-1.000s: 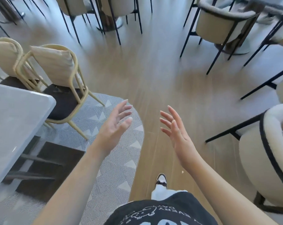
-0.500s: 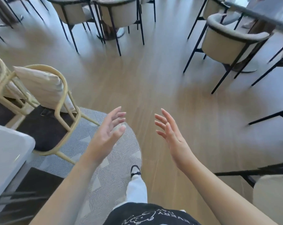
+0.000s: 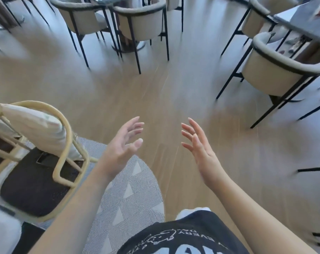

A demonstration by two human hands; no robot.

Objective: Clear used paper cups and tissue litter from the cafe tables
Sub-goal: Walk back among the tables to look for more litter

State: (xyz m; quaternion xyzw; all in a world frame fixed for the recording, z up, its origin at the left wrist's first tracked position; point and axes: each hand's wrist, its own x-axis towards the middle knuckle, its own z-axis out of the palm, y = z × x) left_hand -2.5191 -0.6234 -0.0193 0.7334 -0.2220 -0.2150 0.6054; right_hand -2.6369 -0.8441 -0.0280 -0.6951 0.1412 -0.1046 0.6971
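The person has walked forward toward the table (image 3: 302, 21); both hands, left hand (image 3: 122, 147) and right hand (image 3: 201, 149), hold nothing, fingers spread.

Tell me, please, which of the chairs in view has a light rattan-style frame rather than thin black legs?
The chair at the left, beside the left hand: its looped frame is pale yellow, with a dark seat pad and a cream cushion. The other chairs are beige tub chairs on thin black legs.
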